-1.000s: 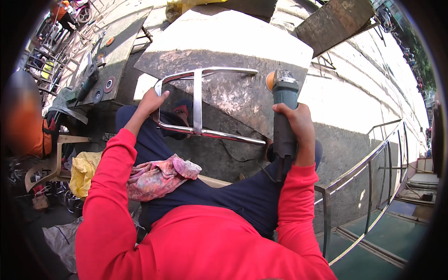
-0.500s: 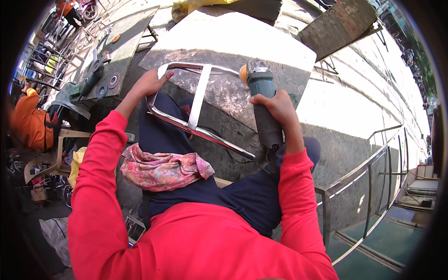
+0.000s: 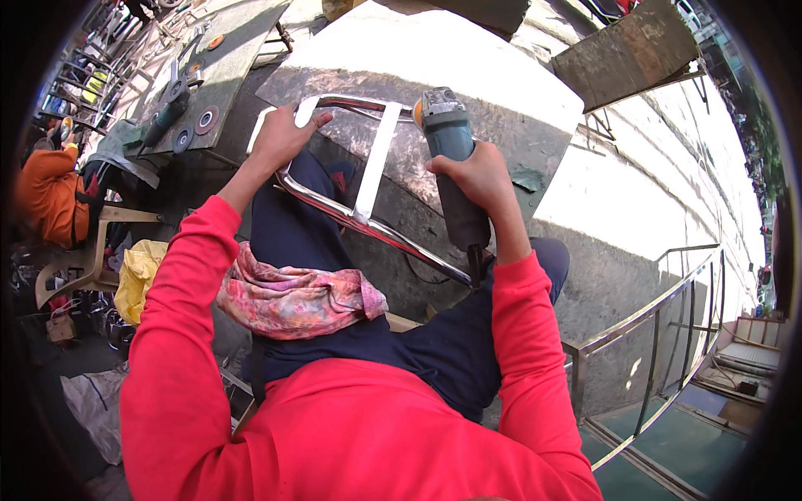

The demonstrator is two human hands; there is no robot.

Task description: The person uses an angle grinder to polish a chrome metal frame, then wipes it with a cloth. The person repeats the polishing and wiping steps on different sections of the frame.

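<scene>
My left hand point(image 3: 286, 140) is closed round the left end of a shiny tubular metal frame point(image 3: 322, 203), its thumb pointing right. A flat crossbar point(image 3: 378, 163) joins the frame's two long tubes. The frame rests across my left knee, tilted over a worn board point(image 3: 418, 184). In my right hand point(image 3: 482, 179) is a teal and black angle grinder point(image 3: 455, 146), gripped by its body with the head pointing away from me. Its orange disc point(image 3: 417, 113) is beside the frame's far tube; whether they touch, I cannot tell. A pink patterned cloth point(image 3: 301, 301) lies over my left thigh.
At the upper left a board table point(image 3: 225, 83) holds another grinder point(image 3: 167, 121) and several discs. A person in orange point(image 3: 50, 188) sits at the far left, near a plastic chair point(image 3: 100, 250). A metal railing point(image 3: 643, 317) stands at right, a slanted panel point(image 3: 626, 54) at upper right.
The grinder in my right hand has moved left and a little away from me, closer to the frame's far tube. My left hand and the frame have shifted slightly right.
</scene>
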